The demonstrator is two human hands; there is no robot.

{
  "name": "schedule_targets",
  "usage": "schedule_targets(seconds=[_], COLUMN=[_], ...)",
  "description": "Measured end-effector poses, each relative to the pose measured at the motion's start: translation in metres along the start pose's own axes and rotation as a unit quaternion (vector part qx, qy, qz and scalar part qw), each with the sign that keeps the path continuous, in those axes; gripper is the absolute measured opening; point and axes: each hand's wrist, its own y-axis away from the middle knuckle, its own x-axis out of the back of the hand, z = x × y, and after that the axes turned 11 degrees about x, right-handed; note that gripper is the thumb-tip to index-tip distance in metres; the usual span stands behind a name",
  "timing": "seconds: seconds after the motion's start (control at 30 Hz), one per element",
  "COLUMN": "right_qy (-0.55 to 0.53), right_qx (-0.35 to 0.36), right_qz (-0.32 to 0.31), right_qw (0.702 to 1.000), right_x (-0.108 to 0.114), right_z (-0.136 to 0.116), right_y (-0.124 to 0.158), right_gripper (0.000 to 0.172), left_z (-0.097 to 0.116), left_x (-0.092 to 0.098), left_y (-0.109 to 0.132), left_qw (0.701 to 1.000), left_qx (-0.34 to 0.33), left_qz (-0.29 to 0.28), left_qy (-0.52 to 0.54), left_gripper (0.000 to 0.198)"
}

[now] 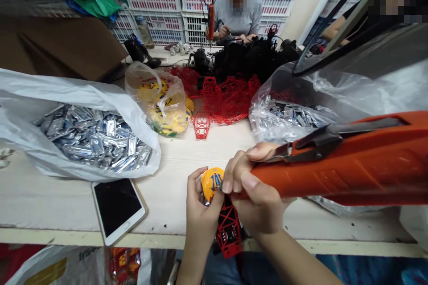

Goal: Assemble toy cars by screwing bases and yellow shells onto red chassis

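My left hand (204,213) is wrapped round a toy part with a yellow shell (211,181) marked in blue. Joined to or lying against it is a red lattice frame (228,227) with black pieces inside, tilted over the table's front edge. In my right hand (259,198) is a large orange electric screwdriver (334,164) with a dark lever along its top. Its tip meets the yellow shell beside my left thumb; the exact contact point is hidden by my fingers.
White bags of silvery pieces (110,142) and yellow shells (170,111) stand left, another clear bag (290,113) right. Red frames (227,100) and a black heap (247,60) lie behind. A phone (118,209) rests near the edge. A person (239,15) sits opposite by a hanging screwdriver (211,22).
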Motion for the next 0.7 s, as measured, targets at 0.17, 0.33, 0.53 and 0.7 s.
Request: schedule_targets(seconds=[0.17, 0.33, 0.53, 0.7], right_qy=[0.003, 0.033, 0.025, -0.002], right_qx=[-0.001, 0.019, 0.039, 0.004], right_qz=[0.008, -0.039, -0.067, -0.002], right_qw=[1.0, 0.999, 0.997, 1.0], right_x=[-0.002, 0.001, 0.003, 0.0], right_z=[-0.001, 0.005, 0.013, 0.007], right_y=[-0.001, 0.005, 0.014, -0.001], right_gripper=[0.028, 0.026, 0.027, 0.027], left_z=[0.0, -0.002, -0.002, 0.003], left_x=[-0.001, -0.003, -0.007, -0.002], left_y=[0.002, 0.003, 0.004, 0.004], left_qw=[1.0, 0.999, 0.999, 0.998], left_qx=[-0.004, -0.03, -0.031, -0.033], left_qz=[0.003, 0.014, 0.038, 0.019], left_qy=[0.006, -0.002, 0.025, -0.042], left_gripper=[0.059, 0.051, 0.046, 0.046])
